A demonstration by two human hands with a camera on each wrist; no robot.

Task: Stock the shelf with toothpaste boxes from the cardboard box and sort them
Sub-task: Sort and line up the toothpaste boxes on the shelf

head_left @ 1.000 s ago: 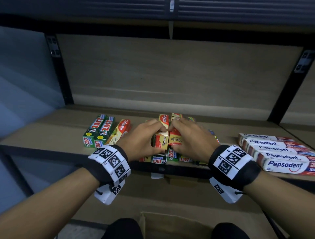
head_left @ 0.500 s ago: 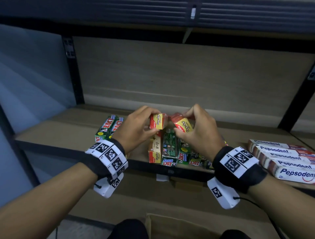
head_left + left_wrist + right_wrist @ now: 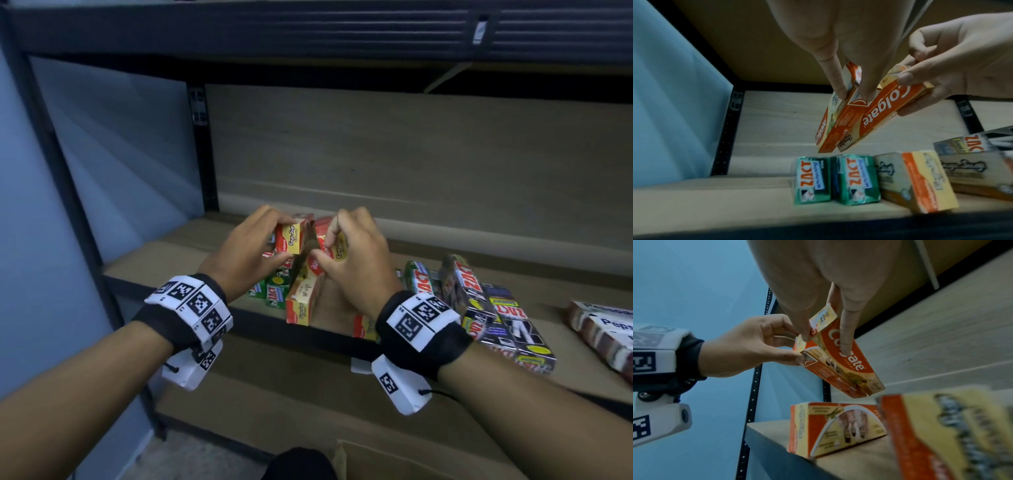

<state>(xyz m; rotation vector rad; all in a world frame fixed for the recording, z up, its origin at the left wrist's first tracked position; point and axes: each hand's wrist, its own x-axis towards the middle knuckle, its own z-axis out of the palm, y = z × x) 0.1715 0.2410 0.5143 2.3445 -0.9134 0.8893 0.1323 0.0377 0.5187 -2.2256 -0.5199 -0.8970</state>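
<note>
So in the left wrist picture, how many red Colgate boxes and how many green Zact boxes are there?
Red Colgate boxes: 4 (2 held up, 2 standing on the shelf)
Green Zact boxes: 2
Total: 6

Two Colgate boxes are held side by side above the shelf, one in the left hand, one in the right hand, their lower ends touching. Beneath them, two ZACT boxes are stood at the left, with another Colgate carton just right of them. Further right, more ZACT cartons are laid flat, then Pepsodent boxes at the far right
</note>
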